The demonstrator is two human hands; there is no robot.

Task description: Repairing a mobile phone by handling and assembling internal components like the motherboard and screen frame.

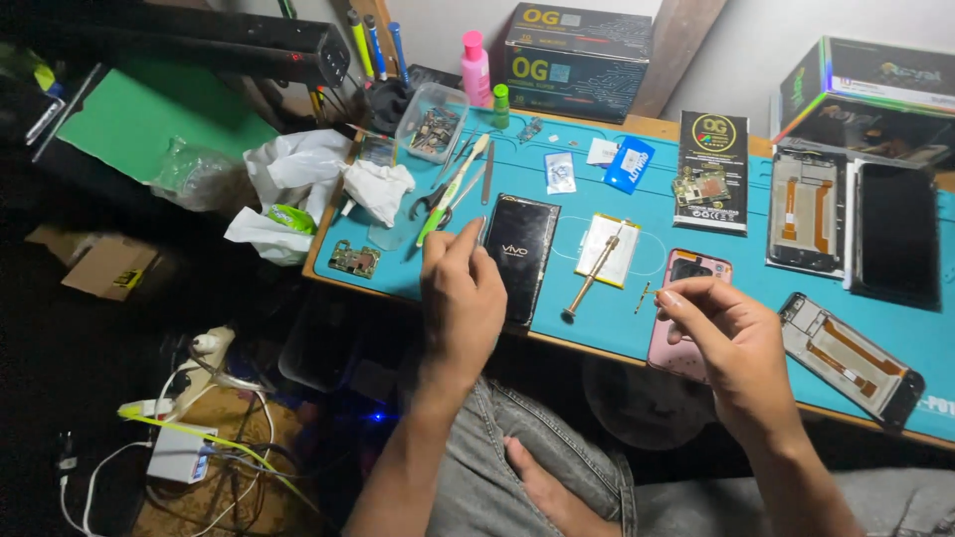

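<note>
My left hand (460,298) hovers at the table's front edge, back to the camera, with its fingers loosely curled. Its fingertips are at the left edge of a black phone screen panel (519,261) lying on the teal mat (597,328), and I see nothing in it. My right hand (731,343) is over a pink phone body (682,268), thumb and fingers pinched together. A small thin metal piece (644,296) lies just left of those fingertips; whether they hold it is unclear. A brass-handled screwdriver (592,278) lies across a white battery (609,249) between the hands.
Open phone frames (804,211) (851,356) and a dark screen (898,244) lie at the right. Tweezers, pliers and a green tool (453,189) lie at the left by a clear parts box (433,124), white rags (328,174) and a circuit board (355,260). Boxes stand at the back. Cables lie on the floor.
</note>
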